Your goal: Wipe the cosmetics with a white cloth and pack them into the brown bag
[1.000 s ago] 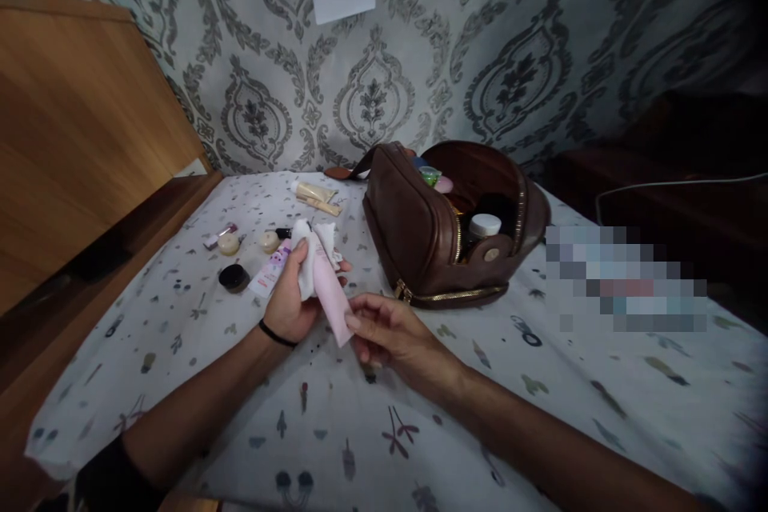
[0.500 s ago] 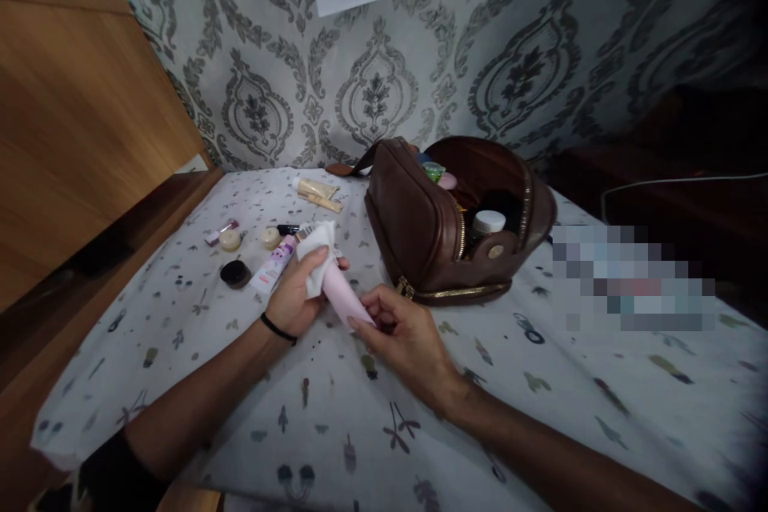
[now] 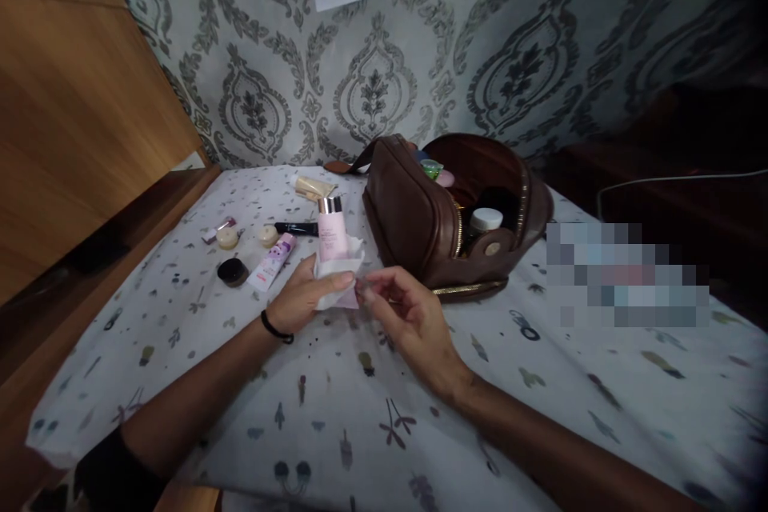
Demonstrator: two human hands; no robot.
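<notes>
My left hand [image 3: 303, 294] is closed around a pink bottle [image 3: 334, 234] with a shiny metallic cap. A white wipe [image 3: 345, 266] is wrapped about the bottle's lower part, between it and my fingers. The bottle stands nearly upright, cap up. Beside its lower right side is my right hand [image 3: 414, 320], thumb and forefinger drawn together; the fingertips are blurred, and what they pinch, if anything, cannot be made out. Left of the bottle lie a purple-and-white tube [image 3: 272, 262] and a black tube-like item [image 3: 295, 229].
An open brown leather bag [image 3: 408, 216] stands at the back right, holding a white-capped jar [image 3: 486, 220] and other items. Small cream-coloured jars [image 3: 227, 238], a black-lidded jar [image 3: 232, 272] and a beige tube [image 3: 314, 186] lie on the patterned cloth [image 3: 324, 416]. A wooden panel [image 3: 72, 104] rises at left.
The bottle has turned from slanting with its cap away under the wipe to nearly upright, and its cap now shows. My right hand has come off its lower end to its side.
</notes>
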